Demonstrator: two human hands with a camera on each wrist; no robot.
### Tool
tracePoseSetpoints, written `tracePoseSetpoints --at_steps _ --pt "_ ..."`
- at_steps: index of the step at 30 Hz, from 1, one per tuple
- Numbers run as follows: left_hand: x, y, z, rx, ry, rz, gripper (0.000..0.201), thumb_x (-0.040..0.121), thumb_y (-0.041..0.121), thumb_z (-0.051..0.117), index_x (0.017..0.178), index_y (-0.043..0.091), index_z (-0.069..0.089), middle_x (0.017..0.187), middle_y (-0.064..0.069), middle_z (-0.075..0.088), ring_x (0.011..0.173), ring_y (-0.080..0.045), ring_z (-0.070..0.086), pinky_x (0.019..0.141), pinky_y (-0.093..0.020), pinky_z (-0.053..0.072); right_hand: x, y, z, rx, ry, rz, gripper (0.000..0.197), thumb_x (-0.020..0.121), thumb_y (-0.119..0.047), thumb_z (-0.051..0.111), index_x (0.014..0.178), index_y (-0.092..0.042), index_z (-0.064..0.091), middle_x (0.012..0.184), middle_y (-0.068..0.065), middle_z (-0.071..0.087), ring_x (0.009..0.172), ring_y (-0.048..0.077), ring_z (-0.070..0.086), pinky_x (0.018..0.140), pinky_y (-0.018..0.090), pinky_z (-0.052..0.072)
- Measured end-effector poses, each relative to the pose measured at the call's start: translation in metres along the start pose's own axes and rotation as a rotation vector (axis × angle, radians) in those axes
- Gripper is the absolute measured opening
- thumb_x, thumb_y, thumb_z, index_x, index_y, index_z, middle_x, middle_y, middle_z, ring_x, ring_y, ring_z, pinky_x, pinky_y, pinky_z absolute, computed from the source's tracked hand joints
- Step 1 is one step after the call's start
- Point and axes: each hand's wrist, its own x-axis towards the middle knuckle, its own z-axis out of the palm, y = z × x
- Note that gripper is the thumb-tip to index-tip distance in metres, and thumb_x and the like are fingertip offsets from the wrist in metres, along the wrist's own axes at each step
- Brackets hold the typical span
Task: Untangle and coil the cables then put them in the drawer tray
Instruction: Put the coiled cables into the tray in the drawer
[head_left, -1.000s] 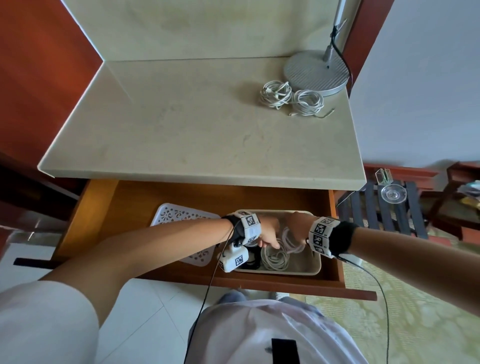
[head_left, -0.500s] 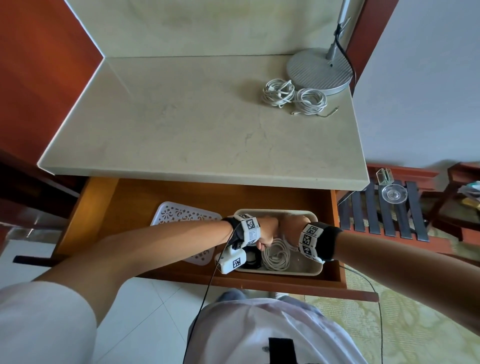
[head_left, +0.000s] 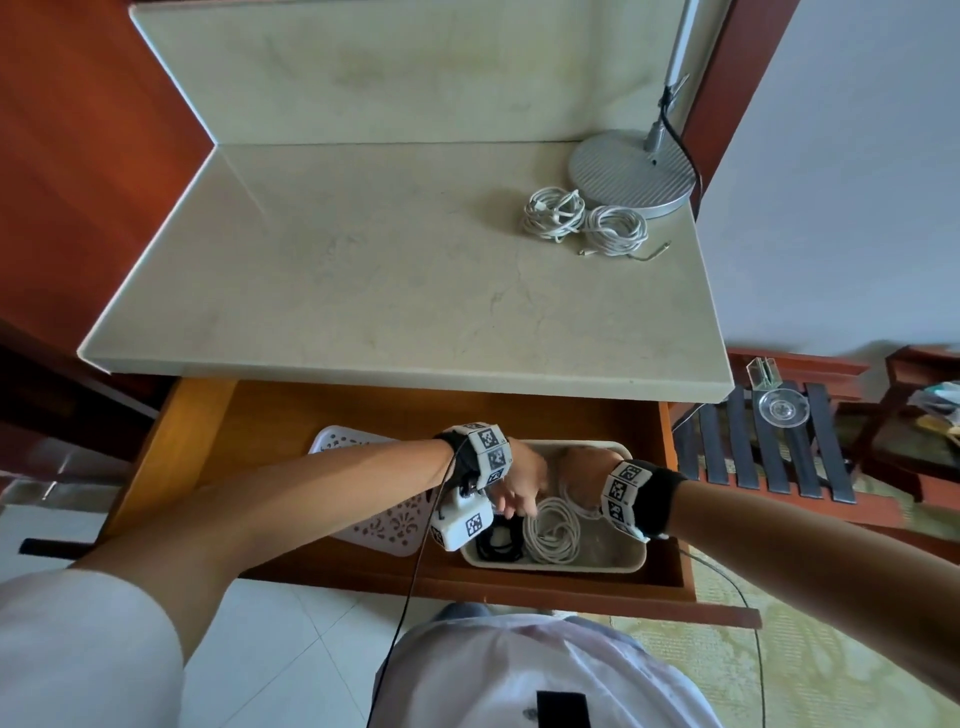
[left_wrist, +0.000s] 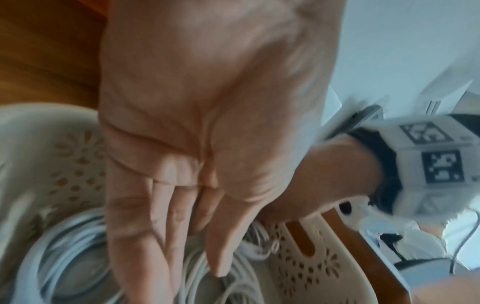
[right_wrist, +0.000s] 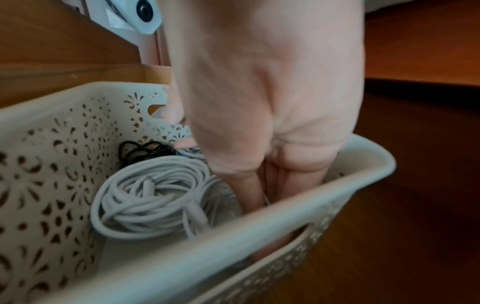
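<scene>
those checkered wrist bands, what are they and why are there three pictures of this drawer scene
No robot here: a person works bare-handed, wearing marker bands and a small camera on each wrist, plus one camera on the head. The head view looks down at a desk with an open drawer. The other two pictures look along each hand. The left hand and right hand both reach into a beige perforated tray in the drawer, fingers fairly straight; neither plainly grips anything. In the tray lie a coiled white cable and a black cable. Two more white cable bundles wait on the desktop beside a lamp base.
</scene>
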Motion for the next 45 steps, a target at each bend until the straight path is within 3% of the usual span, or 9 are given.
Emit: tracePoseSetpoints --at_steps 2,7,10,16,22,30,35,40,45 --pt "-0.012 0.003 -0.015 -0.005 0.015 -0.004 0.017 0.104 0.011 0.059 0.113 -0.003 0.061 0.075 -0.011 0.065 0.057 -0.02 0.059 0.046 -0.024 0.048 -0.007 0.005 -0.003 -0.01 -0.019 -0.015 0.038 0.105 -0.018 0.052 0.142 -0.013 0.054 0.132 0.003 0.061 0.119 0.026 0.063 0.087 0.044 0.055" --pt "-0.059 0.02 -0.06 0.051 0.117 0.117 0.037 0.103 0.016 0.063 0.134 -0.004 0.061 0.112 -0.019 0.075 0.078 -0.027 0.076 0.058 -0.025 0.061 -0.012 0.02 -0.017 0.202 -0.066 -0.106 0.049 0.1 -0.004 0.059 0.148 0.001 0.048 0.141 0.017 0.06 0.129 0.031 0.059 0.102 0.035 0.047" --pt "-0.092 0.032 -0.083 -0.016 0.082 0.146 0.034 0.105 0.027 0.06 0.123 -0.001 0.068 0.106 -0.011 0.078 0.083 -0.025 0.077 0.064 -0.026 0.061 -0.019 0.024 -0.043 0.278 -0.106 -0.092 0.044 0.1 -0.008 0.061 0.143 0.0 0.054 0.136 0.015 0.064 0.124 0.032 0.063 0.099 0.033 0.052" --pt "-0.132 0.035 -0.141 -0.214 0.598 0.284 0.025 0.102 0.022 0.058 0.099 0.002 0.074 0.089 -0.008 0.077 0.065 -0.015 0.071 0.049 -0.019 0.05 -0.051 0.073 -0.137 0.77 -0.168 -0.272 0.03 0.108 -0.018 0.053 0.111 0.006 0.07 0.103 0.019 0.078 0.089 0.027 0.079 0.074 0.032 0.064" --pt "-0.128 0.03 -0.207 -0.479 1.122 0.207 0.051 0.106 0.04 0.045 0.118 -0.005 0.064 0.079 -0.012 0.069 0.061 -0.022 0.07 0.045 -0.025 0.053 -0.027 0.127 -0.215 1.099 0.453 -0.07 0.027 0.109 -0.022 0.05 0.097 -0.004 0.065 0.087 0.015 0.074 0.053 0.01 0.069 0.051 0.023 0.057" --pt "-0.11 0.038 -0.247 -0.458 1.115 0.142 0.064 0.108 0.048 0.029 0.126 -0.005 0.059 0.106 -0.027 0.07 0.087 -0.036 0.075 0.077 -0.041 0.065 0.029 0.151 -0.244 0.937 0.886 0.23 0.046 0.101 -0.032 0.064 0.133 -0.001 0.057 0.128 0.021 0.063 0.117 0.036 0.061 0.088 0.034 0.046" --pt "-0.097 0.036 -0.267 -0.44 1.068 0.151 0.039 0.106 0.027 0.045 0.103 -0.008 0.063 0.102 -0.028 0.074 0.088 -0.038 0.075 0.081 -0.04 0.062 0.041 0.149 -0.263 0.965 0.682 0.25 0.026 0.1 -0.026 0.059 0.085 -0.004 0.061 0.043 0.002 0.063 0.064 0.023 0.076 0.065 0.033 0.061" --pt "-0.102 0.036 -0.27 -0.463 1.048 0.149 0.026 0.104 0.016 0.051 0.092 -0.003 0.063 0.095 -0.025 0.075 0.076 -0.033 0.076 0.074 -0.039 0.064 0.034 0.14 -0.278 0.973 0.544 0.201 0.02 0.102 -0.013 0.062 0.106 0.007 0.064 0.087 0.02 0.077 0.087 0.028 0.078 0.078 0.042 0.064" --pt "-0.106 0.022 -0.261 -0.467 1.057 0.145 0.032 0.105 0.013 0.049 0.077 0.001 0.059 0.098 -0.027 0.075 0.082 -0.031 0.077 0.069 -0.037 0.063 0.027 0.127 -0.276 1.069 0.521 0.151 0.035 0.104 -0.031 0.061 0.105 0.004 0.062 0.076 0.015 0.075 0.073 0.026 0.078 0.06 0.03 0.06"
